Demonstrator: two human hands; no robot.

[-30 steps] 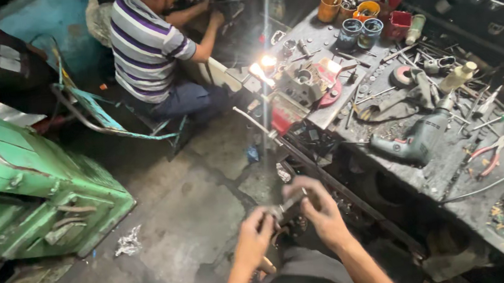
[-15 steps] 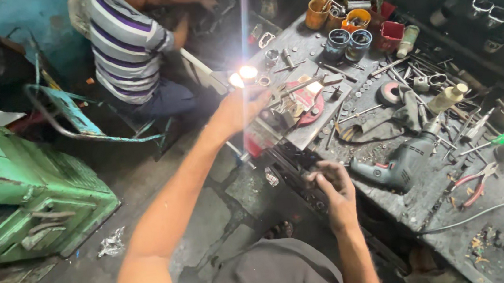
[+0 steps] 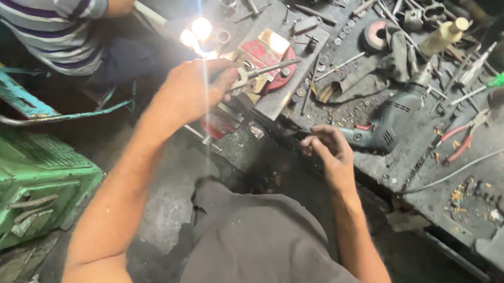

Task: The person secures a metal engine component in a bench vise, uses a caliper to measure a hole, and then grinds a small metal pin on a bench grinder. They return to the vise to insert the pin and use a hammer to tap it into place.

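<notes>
- The left hand [image 3: 195, 90], in the upper middle of the frame, has its fingers clamped on a thin metal rod [image 3: 269, 69], whose near end is hidden in the fist; the free end juts right over the workbench [image 3: 424, 143].
- Glare from a lamp [image 3: 201, 28] washes out that area.
- The right hand [image 3: 329, 152], at centre, has its fingers pinched together at the bench edge; any small part between them is too dark to make out.
- An electric drill [image 3: 386, 125] lies just right of it.

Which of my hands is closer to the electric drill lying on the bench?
Right. The right hand is at the bench edge beside the electric drill's handle, seemingly not touching it. The left hand is raised farther off, gripping a thin metal tool near the red disc.
</notes>
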